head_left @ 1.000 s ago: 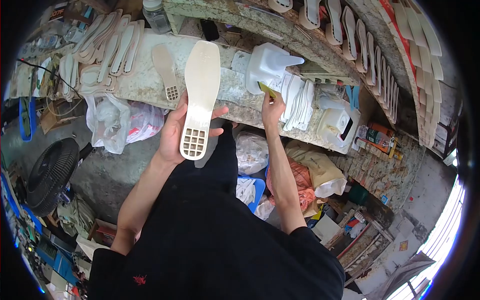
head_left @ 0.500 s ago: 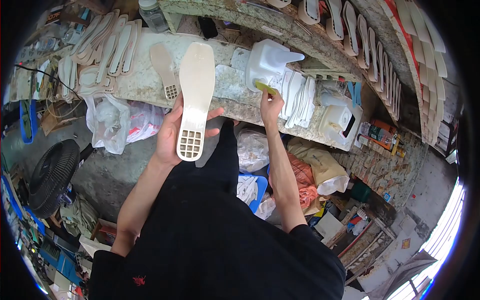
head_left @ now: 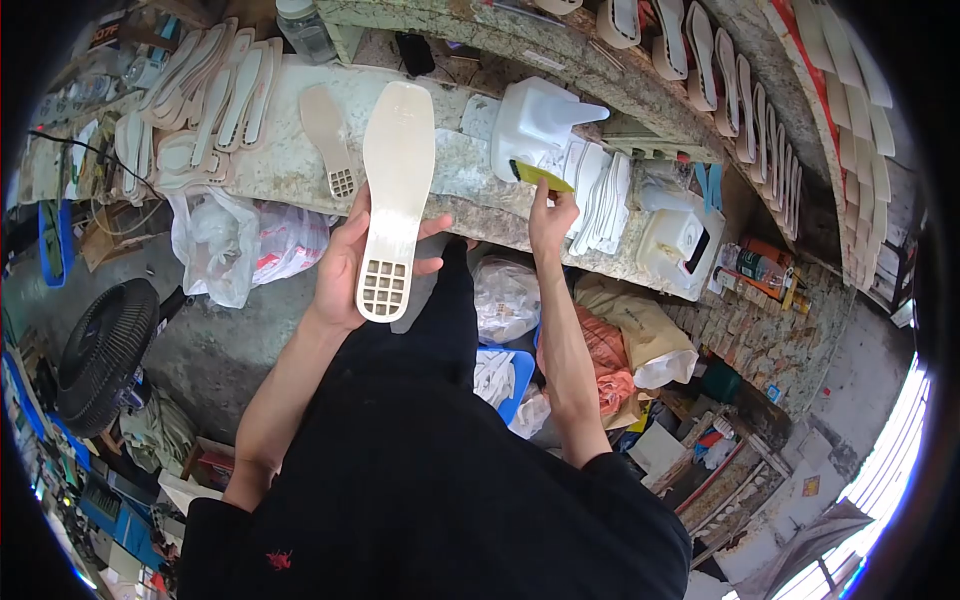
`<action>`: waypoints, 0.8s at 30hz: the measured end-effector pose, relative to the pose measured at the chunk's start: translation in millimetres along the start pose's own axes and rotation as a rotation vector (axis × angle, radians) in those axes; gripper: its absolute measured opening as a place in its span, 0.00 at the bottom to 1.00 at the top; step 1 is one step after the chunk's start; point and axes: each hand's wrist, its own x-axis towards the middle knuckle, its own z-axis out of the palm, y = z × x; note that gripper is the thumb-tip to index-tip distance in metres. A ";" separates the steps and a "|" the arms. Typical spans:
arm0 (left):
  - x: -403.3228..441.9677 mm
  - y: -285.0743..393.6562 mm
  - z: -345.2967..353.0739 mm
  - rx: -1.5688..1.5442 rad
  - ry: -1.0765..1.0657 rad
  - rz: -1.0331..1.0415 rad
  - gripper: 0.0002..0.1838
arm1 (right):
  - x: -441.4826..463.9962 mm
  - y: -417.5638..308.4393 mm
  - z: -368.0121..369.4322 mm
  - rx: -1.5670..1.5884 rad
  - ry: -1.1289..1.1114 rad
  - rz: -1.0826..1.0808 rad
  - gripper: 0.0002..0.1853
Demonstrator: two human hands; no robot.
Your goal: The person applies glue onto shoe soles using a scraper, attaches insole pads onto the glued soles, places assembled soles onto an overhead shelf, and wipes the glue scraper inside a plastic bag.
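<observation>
My left hand [head_left: 340,265] is closed round the heel end of a cream shoe sole [head_left: 398,165], its fingers showing on both sides. The sole stands toe away from me, with an open grid in the heel. My right hand [head_left: 553,218] pinches a flat yellow-green brush [head_left: 543,177] with a dark strip at its left end. Just beyond that hand is a white plastic jug [head_left: 530,125] lying on its side on the bench. White insole-like pieces [head_left: 600,205] lie stacked to the right of the brush. Another sole [head_left: 325,135] rests on the bench, left of the held one.
Piles of soles [head_left: 225,100] cover the left of the bench [head_left: 455,165]. More soles [head_left: 725,75] line a shelf at upper right. Plastic bags [head_left: 215,245] hang at the bench's front edge. A black fan [head_left: 105,345] stands at left; a blue bin [head_left: 522,378] is below.
My right hand has drawn back slightly from the white jug, turning the brush so its dark end shows. The sole in my left hand has shifted a little to the right.
</observation>
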 end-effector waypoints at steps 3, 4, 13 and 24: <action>0.5 0.8 0.7 -0.016 0.007 -0.003 0.34 | 0.8 -4.5 -4.7 -0.045 0.013 -0.059 0.06; 1.1 0.6 1.4 -0.016 0.006 -0.002 0.34 | 0.9 -3.2 -3.5 -0.066 -0.013 -0.068 0.05; -1.1 -2.9 0.7 0.029 0.017 -0.006 0.35 | -0.3 13.2 31.6 -0.145 -0.034 -0.132 0.11; -2.6 -4.8 -0.6 0.023 0.034 -0.016 0.35 | -13.0 26.2 23.4 0.141 -0.032 0.027 0.08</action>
